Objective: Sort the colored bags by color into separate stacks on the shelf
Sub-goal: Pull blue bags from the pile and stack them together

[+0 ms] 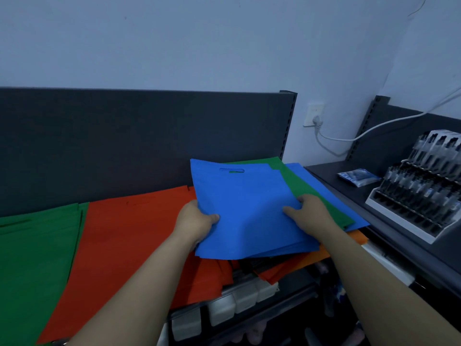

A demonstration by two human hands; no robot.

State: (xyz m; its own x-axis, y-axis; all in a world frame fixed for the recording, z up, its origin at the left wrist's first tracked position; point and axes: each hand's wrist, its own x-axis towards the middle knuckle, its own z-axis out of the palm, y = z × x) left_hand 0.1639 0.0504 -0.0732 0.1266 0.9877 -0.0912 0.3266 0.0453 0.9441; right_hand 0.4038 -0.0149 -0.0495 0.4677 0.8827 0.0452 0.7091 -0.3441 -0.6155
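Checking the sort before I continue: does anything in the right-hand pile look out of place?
Yes. A green bag lies sandwiched between blue bags in the right pile, though the green stack sits at far left. An orange bag also pokes out underneath, so that pile is mixed.

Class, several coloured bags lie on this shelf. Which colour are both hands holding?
The blue bags at right: the left hand and right hand grip their edges. The green stack and red stack at left are not held.
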